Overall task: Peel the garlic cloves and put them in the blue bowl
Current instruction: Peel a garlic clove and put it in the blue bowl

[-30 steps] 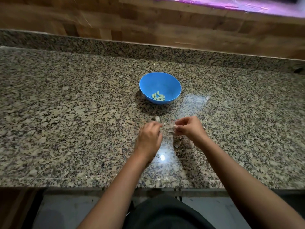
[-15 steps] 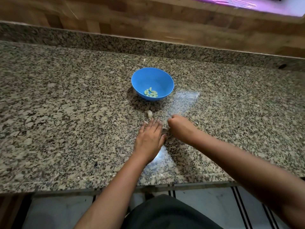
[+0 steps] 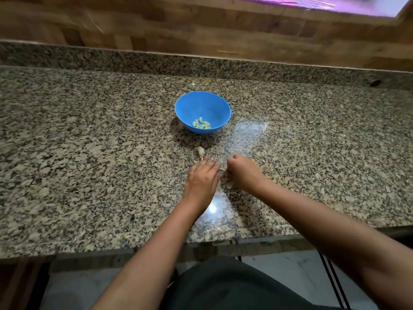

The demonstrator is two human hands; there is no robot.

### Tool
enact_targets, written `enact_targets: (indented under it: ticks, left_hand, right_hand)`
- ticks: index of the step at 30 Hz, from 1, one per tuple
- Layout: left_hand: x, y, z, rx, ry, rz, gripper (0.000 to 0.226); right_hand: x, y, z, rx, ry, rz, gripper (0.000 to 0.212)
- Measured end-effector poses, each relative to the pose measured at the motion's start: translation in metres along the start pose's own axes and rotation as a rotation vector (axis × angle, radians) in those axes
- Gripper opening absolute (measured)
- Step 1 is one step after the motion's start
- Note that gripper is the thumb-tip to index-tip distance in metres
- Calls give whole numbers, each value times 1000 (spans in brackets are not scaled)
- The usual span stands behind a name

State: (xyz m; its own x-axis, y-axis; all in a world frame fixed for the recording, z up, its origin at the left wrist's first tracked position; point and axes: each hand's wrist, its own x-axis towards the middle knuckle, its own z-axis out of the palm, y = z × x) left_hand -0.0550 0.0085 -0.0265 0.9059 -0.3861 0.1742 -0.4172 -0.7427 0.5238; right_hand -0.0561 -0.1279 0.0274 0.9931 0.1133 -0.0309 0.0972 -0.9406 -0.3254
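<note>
Together, hands (image 3: 202, 179) (right (image 3: 244, 173) curled) beside garlic (image 3: 200, 151)

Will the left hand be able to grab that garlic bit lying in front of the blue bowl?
Probably yes. The garlic bit lies on the counter just past the left hand, with nothing between them, and the blue bowl sits farther back.

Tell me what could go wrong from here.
1. The loose garlic piece lies just past the left hand; a sweep could knock it away, and it blends into the speckled counter.
2. Papery skins beside the right hand might get carried into the blue bowl with the peeled cloves.
</note>
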Motion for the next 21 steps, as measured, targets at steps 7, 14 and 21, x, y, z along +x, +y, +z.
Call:
enact_targets:
  ticks: [7,14,21]
  left_hand:
    - [25,15,-31,-743,-67,-308,18]
    - [33,14,-40,-1077,-63,-390,13]
    - [33,13,-44,-1032,-109,-350,13]
  right_hand:
    - [-11,-8,-11,1131,229,376,12]
    - [-8,-12,-23,1032,180,266,12]
    - [-3,-17,-30,982,-81,268,14]
